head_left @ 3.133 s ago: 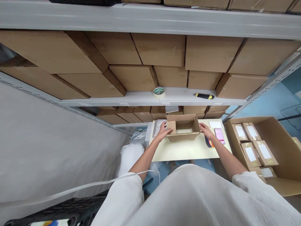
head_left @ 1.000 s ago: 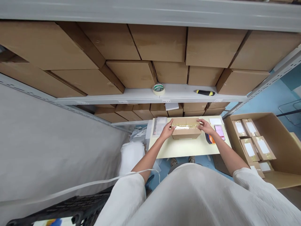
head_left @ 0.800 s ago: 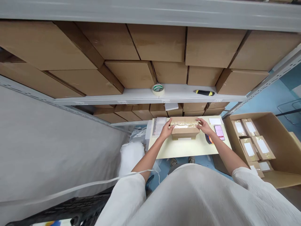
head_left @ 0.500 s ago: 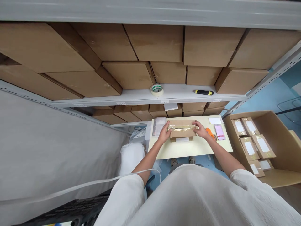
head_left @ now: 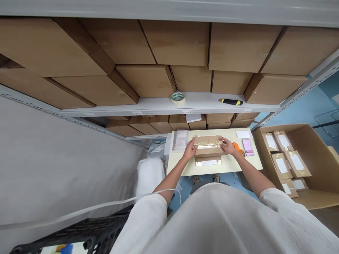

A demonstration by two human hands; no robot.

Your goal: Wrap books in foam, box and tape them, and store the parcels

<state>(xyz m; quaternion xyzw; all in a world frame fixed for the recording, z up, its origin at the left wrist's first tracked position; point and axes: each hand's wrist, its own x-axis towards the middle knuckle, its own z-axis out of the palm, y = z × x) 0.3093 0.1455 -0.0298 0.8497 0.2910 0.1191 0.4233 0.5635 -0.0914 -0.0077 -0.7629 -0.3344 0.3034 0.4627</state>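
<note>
A small cardboard box [head_left: 209, 151] with shiny clear tape along its top is gripped at both ends over a cream tabletop [head_left: 182, 168]. My left hand [head_left: 190, 149] is closed on its left end, and my right hand [head_left: 226, 145] is closed on its right end. Partly under it, on the near side, lies a second cardboard box [head_left: 197, 163] with a white label. An orange tape dispenser [head_left: 236, 147] rests just right of my right hand. Beyond that is a pink-purple item [head_left: 248, 146], blurred over. A white paper [head_left: 243, 134] lies behind it.
A large open carton [head_left: 317, 162] holding several labelled boxes stands at the right. Shelves of cartons [head_left: 174, 42] rise in front, with a masking tape roll [head_left: 178, 98] and a utility knife [head_left: 231, 102] on one ledge. Clear plastic bags [head_left: 180, 140] lie at the table's left. A white cable [head_left: 111, 204] crosses near my left arm.
Both hands have shifted the taped box slightly right and towards me. More of the labelled box beneath now shows. The whole view has tilted a little.
</note>
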